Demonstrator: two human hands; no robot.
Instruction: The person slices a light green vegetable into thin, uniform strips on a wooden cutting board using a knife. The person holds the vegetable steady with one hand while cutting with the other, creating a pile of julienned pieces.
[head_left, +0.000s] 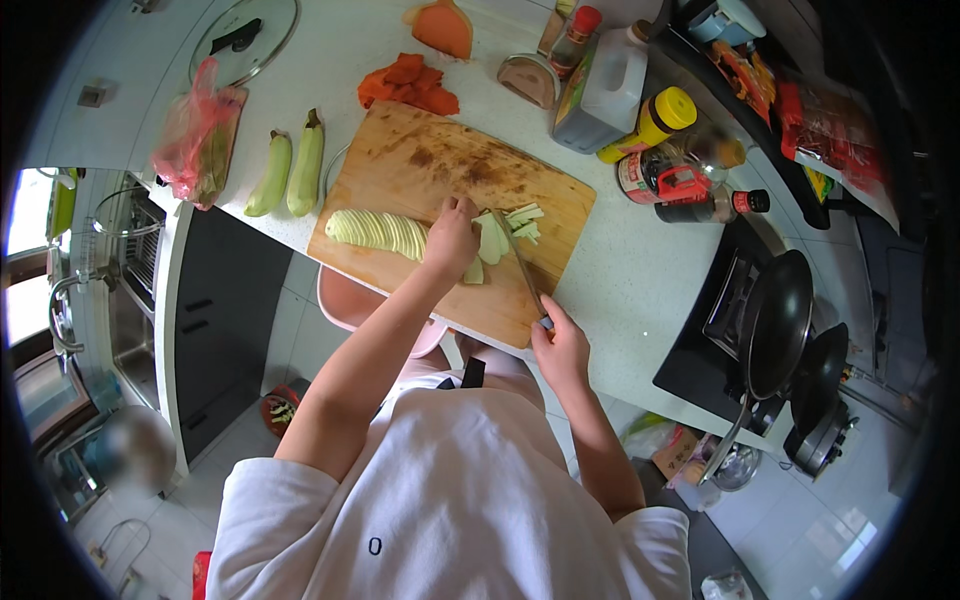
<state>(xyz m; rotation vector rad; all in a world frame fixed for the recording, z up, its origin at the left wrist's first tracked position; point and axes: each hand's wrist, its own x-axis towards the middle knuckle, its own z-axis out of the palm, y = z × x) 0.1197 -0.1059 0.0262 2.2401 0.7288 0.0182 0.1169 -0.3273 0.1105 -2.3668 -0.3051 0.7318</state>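
Note:
On a wooden cutting board (450, 157) lies a row of overlapping thin slices of a pale green zucchini (375, 231). My left hand (452, 238) rests with curled fingers at the right end of that row, beside several flatter slices (491, 238). My right hand (561, 341) grips the handle of a kitchen knife (525, 266) near the board's right front edge. The blade points away from me and lies along the right side of the flat slices. Just right of the blade tip sits a small pile of cut strips (526, 221). Fingertips of my left hand are partly hidden.
Two whole zucchinis (289, 171) lie left of the board, near a pink plastic bag (196, 146) and a glass lid (244, 37). An orange cloth (409, 84) touches the board's far edge. Bottles and a jug (604, 86) stand right. A wok (776, 326) sits on the stove. Below hangs a pink bin (341, 296).

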